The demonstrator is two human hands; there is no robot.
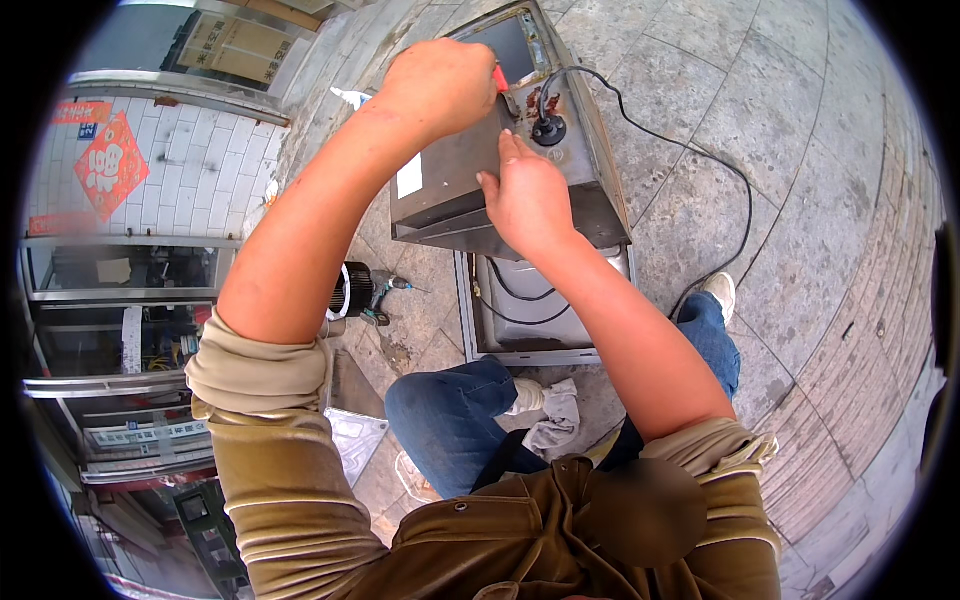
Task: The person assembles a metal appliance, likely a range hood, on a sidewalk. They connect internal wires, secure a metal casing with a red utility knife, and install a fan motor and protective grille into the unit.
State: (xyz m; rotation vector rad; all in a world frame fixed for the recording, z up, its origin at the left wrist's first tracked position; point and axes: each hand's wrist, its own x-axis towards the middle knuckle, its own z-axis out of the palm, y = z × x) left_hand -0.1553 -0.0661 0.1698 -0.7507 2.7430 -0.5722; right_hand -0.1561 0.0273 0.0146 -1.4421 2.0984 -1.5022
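The metal box (450, 190) stands on the pavement in front of the person, its stained top face upward, overlapping the far part of a shallow metal tray (467, 330). On that face, the rusty patch (540, 103) lies beside the round black fitting (549, 131) where the black cable (748, 190) enters. The left hand (440, 88) is curled closed around a red-handled tool (500, 78), its dark end at the patch. The right hand (530, 195) has its forefinger stretched toward that end, thumb apart, gripping nothing visible; whether the fingertip touches the tool or only the metal is hard to tell. Good work here probably calls for a low tool angle, short strokes clear of the fitting and cable, and the right fingertips behind the edge. The cordless drill (380, 296) lies well aside.
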